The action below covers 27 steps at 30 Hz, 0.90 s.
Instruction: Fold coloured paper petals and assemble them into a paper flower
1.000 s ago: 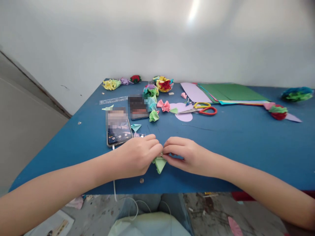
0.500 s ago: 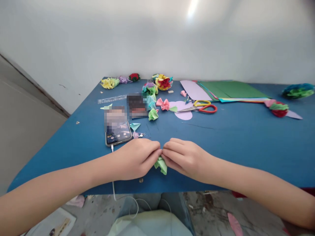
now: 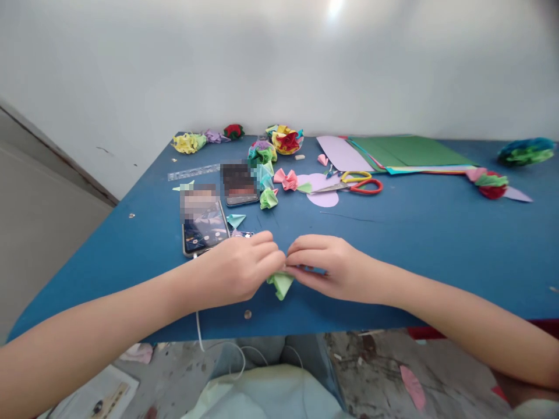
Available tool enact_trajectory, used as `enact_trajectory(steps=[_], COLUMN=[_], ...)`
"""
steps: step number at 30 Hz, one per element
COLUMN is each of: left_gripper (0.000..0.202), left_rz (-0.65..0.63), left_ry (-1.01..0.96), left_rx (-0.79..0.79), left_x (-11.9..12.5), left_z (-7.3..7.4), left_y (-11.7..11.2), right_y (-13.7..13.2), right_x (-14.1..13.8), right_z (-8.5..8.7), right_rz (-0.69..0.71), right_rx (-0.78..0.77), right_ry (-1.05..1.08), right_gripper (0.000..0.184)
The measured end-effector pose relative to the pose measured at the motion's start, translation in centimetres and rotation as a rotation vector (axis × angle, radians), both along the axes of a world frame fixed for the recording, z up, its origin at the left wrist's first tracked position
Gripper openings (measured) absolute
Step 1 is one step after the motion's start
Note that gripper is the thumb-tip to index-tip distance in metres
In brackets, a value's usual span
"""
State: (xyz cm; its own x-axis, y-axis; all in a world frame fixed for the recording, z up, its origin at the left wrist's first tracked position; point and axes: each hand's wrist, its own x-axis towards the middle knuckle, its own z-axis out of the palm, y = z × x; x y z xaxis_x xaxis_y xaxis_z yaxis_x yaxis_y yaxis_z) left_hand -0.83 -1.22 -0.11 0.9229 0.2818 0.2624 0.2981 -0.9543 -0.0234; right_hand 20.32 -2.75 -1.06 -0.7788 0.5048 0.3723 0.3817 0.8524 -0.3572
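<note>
Near the table's front edge, my left hand [image 3: 244,267] is closed on a light green folded paper piece [image 3: 280,285], whose lower part hangs below the fingers. My right hand [image 3: 329,265] meets it from the other side, its fingertips pinched together at the paper's upper end. The exact grip between the fingertips is hidden. Just beyond my left hand lie a phone [image 3: 205,230] with a white cable and a small teal folded paper piece [image 3: 236,220].
Behind lie scissors [image 3: 364,185] on lilac paper [image 3: 323,198], a pink crumpled paper piece [image 3: 287,179], a second phone [image 3: 241,201], a clear ruler [image 3: 194,173] and several paper flowers [image 3: 286,139]. Coloured sheets [image 3: 414,151] are stacked near the wall. A thin wire [image 3: 349,217] lies mid-table.
My fingers have shifted on the green paper, which has turned slightly and moved a little left and up in view. My right hand's fingers are spread a bit wider, a gap showing between them.
</note>
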Motion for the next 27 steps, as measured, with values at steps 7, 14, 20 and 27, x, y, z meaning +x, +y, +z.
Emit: enact_trajectory(steps=[7, 14, 20, 27], left_gripper=[0.02, 0.022, 0.019, 0.019], left_rz=[0.288, -0.094, 0.028, 0.233], left_ry=[-0.09, 0.06, -0.058, -0.133], left_rx=[-0.474, 0.104, -0.148, -0.478], left_x=[0.5, -0.3, -0.1, 0.3], left_z=[0.4, -0.3, 0.2, 0.9], left_y=[-0.6, 0.4, 0.3, 0.3], right_y=[0.1, 0.3, 0.1, 0.4], right_x=[-0.1, 0.1, 0.1, 0.0], right_z=[-1.6, -0.2, -1.0, -1.2], right_rz=[-0.058, 0.004, -0.028, -0.067], right_rx=[0.408, -0.046, 0.282, 0.413], right_ry=[-0.132, 0.004, 0.008, -0.002], right_gripper=[0.017, 0.015, 0.012, 0.013])
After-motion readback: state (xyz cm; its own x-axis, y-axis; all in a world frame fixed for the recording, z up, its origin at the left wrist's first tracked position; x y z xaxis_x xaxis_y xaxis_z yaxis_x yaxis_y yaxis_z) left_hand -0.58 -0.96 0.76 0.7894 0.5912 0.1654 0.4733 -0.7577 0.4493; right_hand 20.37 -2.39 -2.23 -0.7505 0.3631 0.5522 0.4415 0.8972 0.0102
